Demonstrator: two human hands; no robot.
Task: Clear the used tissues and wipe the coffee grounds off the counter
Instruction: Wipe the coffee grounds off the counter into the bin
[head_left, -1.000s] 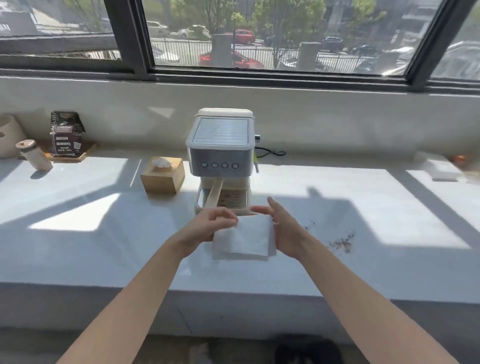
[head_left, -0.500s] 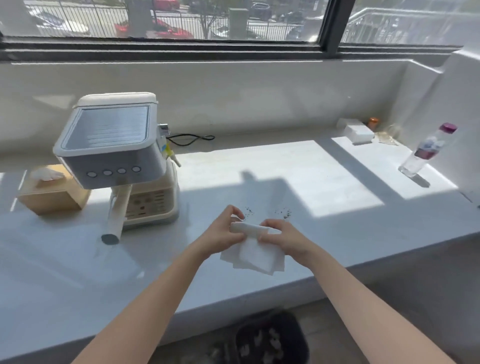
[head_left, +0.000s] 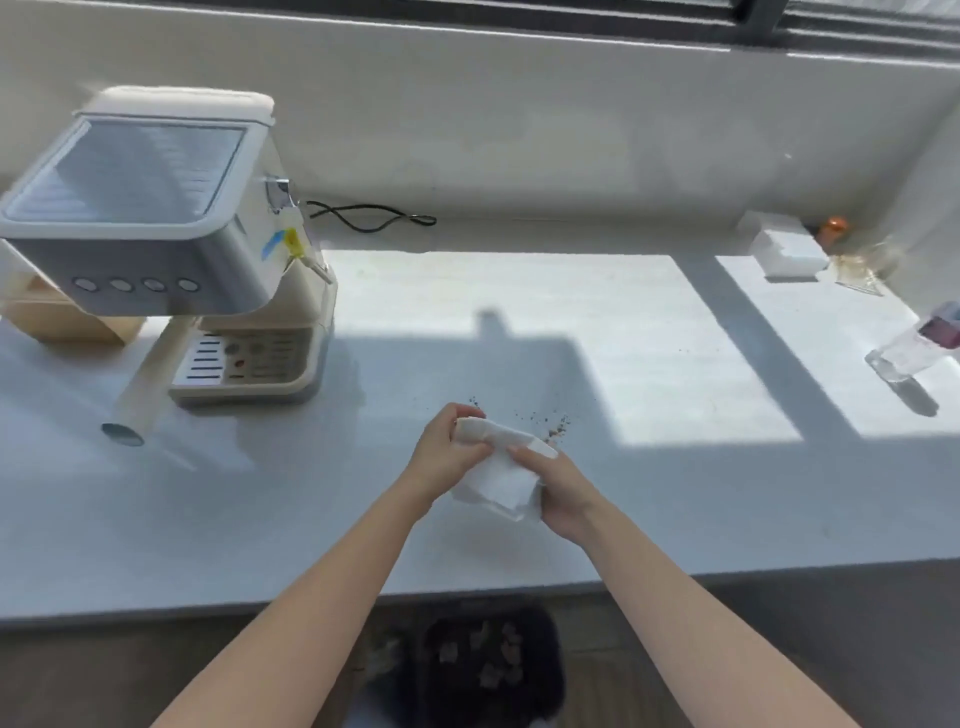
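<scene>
White folded tissue, brown grounds scattered beside, perhaps touching

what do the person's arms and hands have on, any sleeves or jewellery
Nothing worn shows. The left arm and right arm are bare to the frame's edge, with no sleeves. The left hand and right hand have no gloves, and neither wrist has a watch or bracelet. Rings are too small to tell.

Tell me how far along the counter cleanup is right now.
Looks done: the dark bin below the counter holds pale crumpled scraps, probably the used tissues, though they are blurred. In hand: the left hand and right hand pinch a folded white tissue just short of the spill. Left: the coffee grounds lie scattered on the counter, unwiped, past the tissue's far edge.
</scene>
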